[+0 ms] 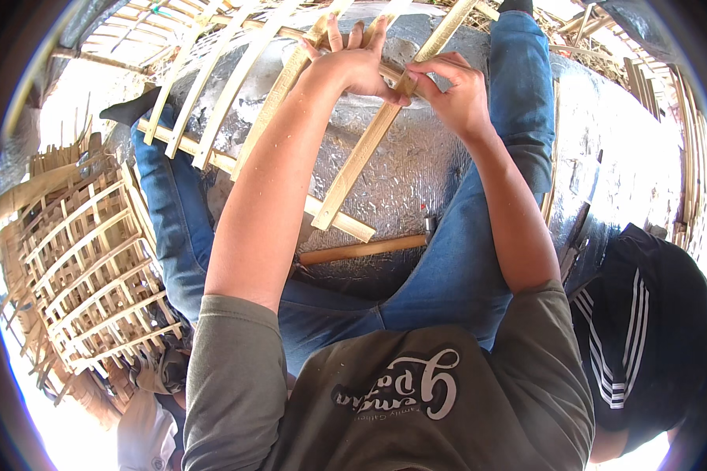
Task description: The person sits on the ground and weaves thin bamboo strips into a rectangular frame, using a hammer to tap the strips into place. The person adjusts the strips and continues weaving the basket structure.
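Note:
A lattice of pale bamboo slats (359, 167) lies across the silver sheet between my outstretched legs. My left hand (360, 69) rests over the slats with its fingers spread, its thumb reaching to a crossing on the longest right-hand slat. At that crossing my right hand (457, 93) is closed in a pinch, thumb against fingers. What it pinches is too small to make out. Nearer to me, a hammer (361, 250) lies on the sheet, its wooden handle pointing left and its dark metal head beside my right thigh.
Finished-looking bamboo lattice panels (94, 275) are stacked at the left. Close on my right sits a person in black clothing with white stripes (644, 337). Part of another person (148, 432) shows at lower left. Bamboo strips (687, 157) stand at the far right.

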